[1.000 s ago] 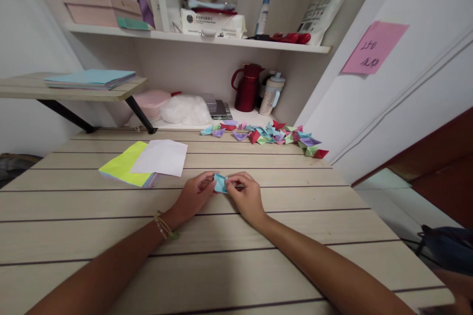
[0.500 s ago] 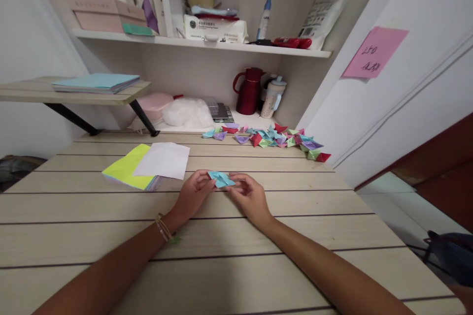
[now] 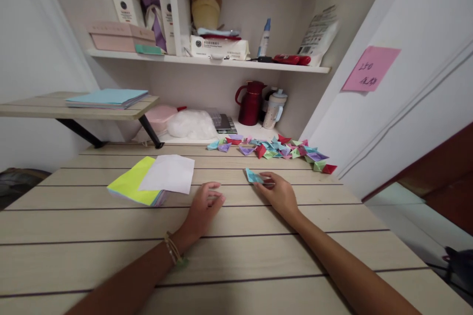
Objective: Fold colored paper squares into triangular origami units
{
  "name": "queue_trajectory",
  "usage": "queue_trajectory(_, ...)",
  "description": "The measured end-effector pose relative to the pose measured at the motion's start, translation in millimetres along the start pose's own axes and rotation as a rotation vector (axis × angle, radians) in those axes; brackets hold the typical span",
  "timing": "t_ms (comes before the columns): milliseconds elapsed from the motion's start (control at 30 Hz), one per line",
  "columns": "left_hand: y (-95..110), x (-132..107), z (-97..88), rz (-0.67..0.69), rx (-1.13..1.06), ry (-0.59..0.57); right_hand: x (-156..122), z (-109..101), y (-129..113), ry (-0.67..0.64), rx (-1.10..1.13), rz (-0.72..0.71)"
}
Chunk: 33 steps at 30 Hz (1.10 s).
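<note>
Between the thumb and fingers of my right hand (image 3: 280, 195) is a light-blue folded paper boat (image 3: 253, 175), pinched at its right end. My left hand (image 3: 205, 205) rests apart from it over the slatted table (image 3: 236, 256), fingers parted and holding nothing. Left of that hand lies a stack of coloured paper (image 3: 129, 182) with a yellow sheet on top. A white sheet (image 3: 170, 173) overlaps the stack. Along the table's back edge sits a loose pile of folded paper boats (image 3: 273, 147) in red, blue, green, purple and pink.
A raised wooden stand (image 3: 111, 114) at the left carries a stack of blue paper (image 3: 107, 97). Behind the table are a dark red jug (image 3: 251, 104), a pale tumbler (image 3: 274, 109) and a white plastic bag (image 3: 192, 124). A loaded shelf (image 3: 214, 61) runs above.
Both hands held the blue boat before. My left hand has let go and moved slightly down, while my right hand has carried the boat to the right. The view has tilted up.
</note>
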<state>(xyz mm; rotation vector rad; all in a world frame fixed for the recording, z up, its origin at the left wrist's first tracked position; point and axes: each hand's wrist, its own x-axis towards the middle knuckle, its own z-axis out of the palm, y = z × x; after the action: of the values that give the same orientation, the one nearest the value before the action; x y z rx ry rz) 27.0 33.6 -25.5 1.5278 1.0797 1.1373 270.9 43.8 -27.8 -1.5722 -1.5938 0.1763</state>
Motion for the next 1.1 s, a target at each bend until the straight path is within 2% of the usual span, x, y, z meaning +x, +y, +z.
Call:
queue_trajectory(67,-1,0,0.9,0.006,0.023,-0.001,5,4,-5,0.044,-0.133,-0.114)
queue_trajectory(133,-1,0,1.5,0.013,0.048,-0.007,14,13,-15,0.027,-0.241,-0.28)
queue_trajectory(200,0,0,1.8,0.032,0.078,-0.013,28,26,-25,-0.069,-0.329,-0.43)
queue_trajectory(300,3,0,2.1,0.051,0.11,-0.023,58,50,-37,-0.192,-0.434,-0.574)
queue_trajectory(467,4,0,2.3,0.069,0.14,-0.047,110,93,-53,-0.232,-0.512,-0.582)
queue_trajectory(567,3,1,1.4,0.079,0.145,-0.062,133,118,-65,-0.335,-0.556,-0.607)
queue_trajectory(700,2,2,-0.3,0.085,0.169,-0.074,151,134,-68,-0.423,-0.681,-0.447)
queue_trajectory(833,2,3,0.0,0.116,0.199,-0.095,162,119,-40,-0.372,-0.743,-0.244)
queue_trajectory(1000,5,-1,1.6,0.221,0.305,-0.103,165,68,18,-0.285,-0.82,0.023)
queue_trajectory(1100,10,-4,-0.5,0.337,0.505,-0.08,159,36,49,-0.238,-0.856,0.149)
